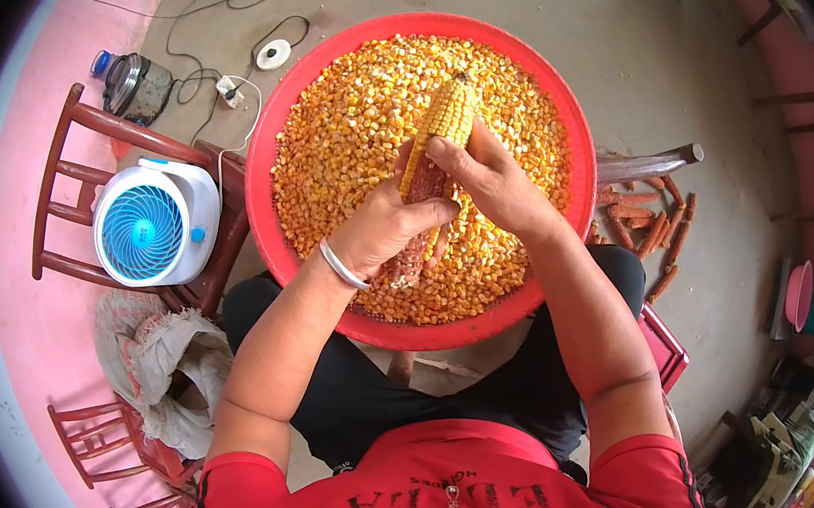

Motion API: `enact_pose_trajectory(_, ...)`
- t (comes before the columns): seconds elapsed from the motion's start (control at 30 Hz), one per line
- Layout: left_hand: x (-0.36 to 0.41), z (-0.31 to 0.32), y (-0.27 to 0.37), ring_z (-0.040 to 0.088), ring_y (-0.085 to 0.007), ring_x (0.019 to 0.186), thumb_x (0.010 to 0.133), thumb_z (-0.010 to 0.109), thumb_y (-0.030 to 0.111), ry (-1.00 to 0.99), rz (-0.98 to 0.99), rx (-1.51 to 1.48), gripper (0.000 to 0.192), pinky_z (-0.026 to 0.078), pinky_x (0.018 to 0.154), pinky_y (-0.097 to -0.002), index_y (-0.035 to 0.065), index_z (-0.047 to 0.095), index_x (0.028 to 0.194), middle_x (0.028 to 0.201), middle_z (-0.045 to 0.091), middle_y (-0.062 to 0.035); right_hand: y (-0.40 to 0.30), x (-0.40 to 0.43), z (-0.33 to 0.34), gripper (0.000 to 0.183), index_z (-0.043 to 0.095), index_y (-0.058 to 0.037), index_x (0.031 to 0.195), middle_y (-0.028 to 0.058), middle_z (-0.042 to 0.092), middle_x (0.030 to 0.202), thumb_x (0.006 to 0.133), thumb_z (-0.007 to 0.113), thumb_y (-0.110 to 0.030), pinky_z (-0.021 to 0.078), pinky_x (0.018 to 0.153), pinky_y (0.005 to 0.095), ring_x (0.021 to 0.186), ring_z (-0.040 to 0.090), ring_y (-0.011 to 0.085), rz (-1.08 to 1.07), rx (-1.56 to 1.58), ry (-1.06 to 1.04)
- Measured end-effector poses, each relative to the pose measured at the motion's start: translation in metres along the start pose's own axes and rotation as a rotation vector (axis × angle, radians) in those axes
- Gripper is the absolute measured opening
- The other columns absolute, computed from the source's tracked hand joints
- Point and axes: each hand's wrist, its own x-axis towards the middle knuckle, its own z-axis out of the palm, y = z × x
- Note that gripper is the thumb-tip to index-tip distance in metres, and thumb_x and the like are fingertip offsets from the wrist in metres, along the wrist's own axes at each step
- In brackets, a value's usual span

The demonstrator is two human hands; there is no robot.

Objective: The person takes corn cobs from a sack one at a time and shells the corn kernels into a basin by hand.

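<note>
My left hand (399,225) and my right hand (489,178) both grip an ear of corn (448,115) above a heap of loose kernels (345,166). Yellow rows cover the ear's upper part. Towards me, bare reddish-brown cob shows between and below my hands, with a strip of kernels along its left side. Whether a second, stripped cob is held against the ear, I cannot tell. My right thumb presses on the kernels at mid-ear; my left thumb lies across the bare cob. The heap fills a round red plastic basin (265,165) in front of my knees.
Stripped cobs (652,224) lie on the floor at right, near a wooden leg or pole (651,163). To the left, a white-and-blue fan (146,226) sits on a wooden chair (61,180). Cords and a power strip (230,92) lie beyond it. Woven sacks (164,370) stand nearer me.
</note>
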Motion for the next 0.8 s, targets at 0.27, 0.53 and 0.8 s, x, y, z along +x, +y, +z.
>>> enact_pose_trajectory(0.27, 0.009, 0.0, -0.008, 0.06, -0.0139, 0.062, 0.091, 0.06, 0.015, -0.051, 0.008, -0.141, 0.015, 0.049, 0.053, -0.0271, 0.0042, 0.056, 0.101, 0.084, 0.062, -0.0076, -0.006, -0.009, 0.001, 0.04, 0.046, -0.0019, 0.127, 0.0093, 0.06, 0.116, 0.099, 0.051, -0.03, 0.0474, 0.091, 0.0324, 0.105, 0.057, 0.0157, 0.027, 0.02, 0.027)
enact_pose_trajectory(0.53, 0.013, 0.011, -0.012, 0.062, -0.0127, 0.081, 0.088, 0.06, 0.005, 0.18, 0.304, 0.292, 0.028, 0.052, 0.067, -0.026, -0.0009, 0.056, 0.116, 0.094, 0.063, -0.0048, -0.004, -0.003, 0.014, 0.035, 0.048, -0.0003, 0.113, 0.0048, 0.059, 0.089, 0.092, 0.062, -0.025, 0.0513, 0.072, 0.0302, 0.081, 0.057, 0.0119, -0.026, -0.243, 0.281)
enact_pose_trajectory(0.8, 0.014, 0.0, -0.018, 0.061, -0.0127, 0.082, 0.088, 0.063, 0.005, 0.164, 0.359, 0.245, 0.026, 0.052, 0.069, -0.028, 0.0009, 0.056, 0.113, 0.096, 0.062, -0.004, -0.003, -0.004, 0.015, 0.032, 0.051, -0.001, 0.116, 0.0111, 0.065, 0.106, 0.098, 0.053, -0.028, 0.0517, 0.083, 0.0309, 0.097, 0.062, 0.015, 0.007, 0.038, 0.162)
